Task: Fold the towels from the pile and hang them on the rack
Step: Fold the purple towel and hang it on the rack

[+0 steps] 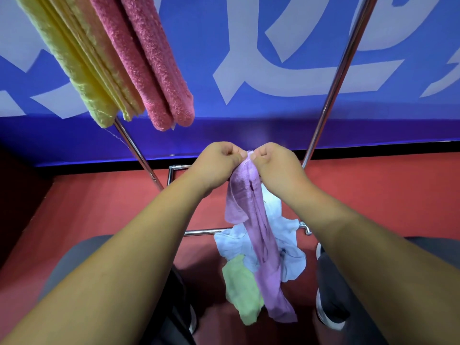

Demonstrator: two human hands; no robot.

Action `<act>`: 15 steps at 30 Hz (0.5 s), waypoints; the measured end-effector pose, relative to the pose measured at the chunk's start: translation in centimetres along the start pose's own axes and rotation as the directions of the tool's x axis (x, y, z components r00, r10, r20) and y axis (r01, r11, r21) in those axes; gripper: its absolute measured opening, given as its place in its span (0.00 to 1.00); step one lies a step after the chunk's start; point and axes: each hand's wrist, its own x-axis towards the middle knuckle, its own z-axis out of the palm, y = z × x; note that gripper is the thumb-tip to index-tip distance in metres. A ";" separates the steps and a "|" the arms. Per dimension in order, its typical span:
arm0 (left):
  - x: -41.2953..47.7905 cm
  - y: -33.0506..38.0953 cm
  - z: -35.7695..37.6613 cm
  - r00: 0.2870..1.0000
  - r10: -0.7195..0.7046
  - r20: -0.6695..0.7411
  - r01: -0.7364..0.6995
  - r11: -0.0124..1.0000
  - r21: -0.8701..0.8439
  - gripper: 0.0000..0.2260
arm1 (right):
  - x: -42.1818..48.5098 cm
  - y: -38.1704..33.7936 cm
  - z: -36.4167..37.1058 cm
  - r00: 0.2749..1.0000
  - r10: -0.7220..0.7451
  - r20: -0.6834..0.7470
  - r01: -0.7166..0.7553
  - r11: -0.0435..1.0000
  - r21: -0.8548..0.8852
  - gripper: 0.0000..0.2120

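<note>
While its top edge is pinched by the left hand and right hand, side by side, the purple towel is hung lengthwise straight below both.

Blue banner with large white brush-style characters spans background. Black strip runs along its lower edge. Red floor below. Dark shoe with white sole at lower right.

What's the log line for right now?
purple towel: held up; left hand: pinches top edge; right hand: pinches top edge; rack: yellow towel, pink towel; floor: blue towel, green towel
</note>
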 end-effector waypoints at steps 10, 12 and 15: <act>-0.3 -0.3 0.0 0.999 -0.003 0.034 0.005 0.998 -0.056 0.08 | -0.1 0.5 -0.4 0.981 0.127 0.147 -0.164 0.947 0.276 0.11; -0.4 -0.2 0.1 0.999 -0.010 0.051 0.014 0.997 -0.070 0.06 | 0.1 0.5 -0.4 0.988 0.112 0.103 -0.129 0.976 0.174 0.14; -0.7 0.4 0.1 0.996 -0.021 0.091 0.028 0.997 -0.076 0.07 | 0.2 0.2 -0.8 0.997 0.062 0.055 -0.063 0.998 0.019 0.16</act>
